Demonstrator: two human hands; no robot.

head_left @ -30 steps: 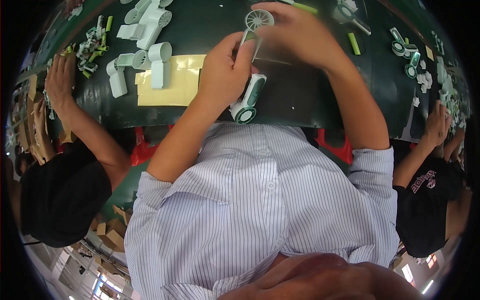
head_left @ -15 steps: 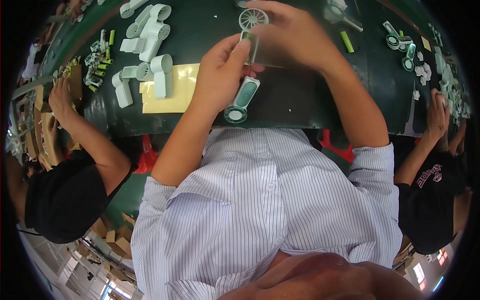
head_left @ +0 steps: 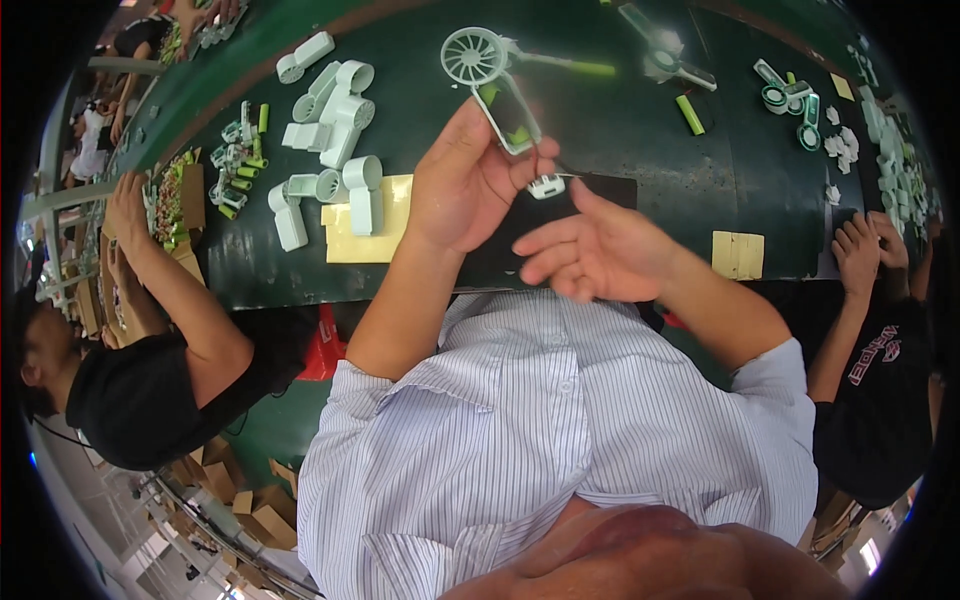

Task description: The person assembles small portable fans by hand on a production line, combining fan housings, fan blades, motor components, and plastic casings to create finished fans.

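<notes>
My left hand (head_left: 468, 185) is closed round the lower end of a pale green handheld fan shell (head_left: 533, 140), an open handle frame topped by a round spoked grille (head_left: 474, 56). Thin wires run down from it to a small white module (head_left: 546, 186), which hangs beside my left fingers. Behind the grille, a blurred stick-like piece with a yellow-green cell (head_left: 590, 68) sticks out to the right; how it is joined cannot be made out. My right hand (head_left: 610, 245) is just below the module, palm turned up, fingers apart and slightly bent, with nothing visible in it.
Several pale green fan shells (head_left: 350, 118) stand at left, some near yellow paper (head_left: 352, 245). Farther left lie wired parts with batteries (head_left: 240, 170). To the right are a loose green battery (head_left: 690, 115), fan parts (head_left: 790, 97) and crumpled white paper (head_left: 842, 148). Co-workers' arms (head_left: 185, 285) flank both sides.
My right hand has come down from the grille and opened. The fan shell now tilts left, with the module hanging below. The green-panelled fan part near my body is no longer visible.
</notes>
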